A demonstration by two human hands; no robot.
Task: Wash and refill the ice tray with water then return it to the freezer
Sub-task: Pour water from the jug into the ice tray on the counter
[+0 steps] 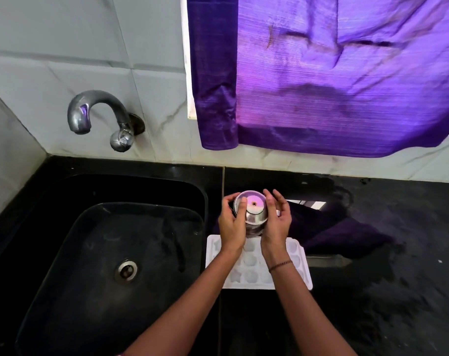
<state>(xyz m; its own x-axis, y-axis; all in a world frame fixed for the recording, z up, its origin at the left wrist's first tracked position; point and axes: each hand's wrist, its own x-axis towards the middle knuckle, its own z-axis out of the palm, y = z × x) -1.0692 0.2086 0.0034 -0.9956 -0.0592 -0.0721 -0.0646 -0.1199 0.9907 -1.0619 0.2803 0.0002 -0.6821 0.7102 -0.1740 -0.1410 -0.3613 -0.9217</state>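
Note:
A white ice tray (296,255) lies flat on the black counter just right of the sink, with my forearms across its middle. Above its far edge I hold a small steel cup (254,205) with both hands. It looks tilted toward me, and its shiny inside reflects purple. My left hand (232,224) grips the cup's left side with the thumb over the rim. My right hand (276,222) curls around the right side, fingertips raised above the rim. Whether the tray's cells hold water is hard to tell.
A black sink (141,191) with a steel drain (126,269) takes up the left. A curved steel tap (97,111) juts from the tiled wall above it. A purple curtain (321,73) hangs at the back right. A dark purple cloth (339,227) lies behind the tray on the wet counter (398,253).

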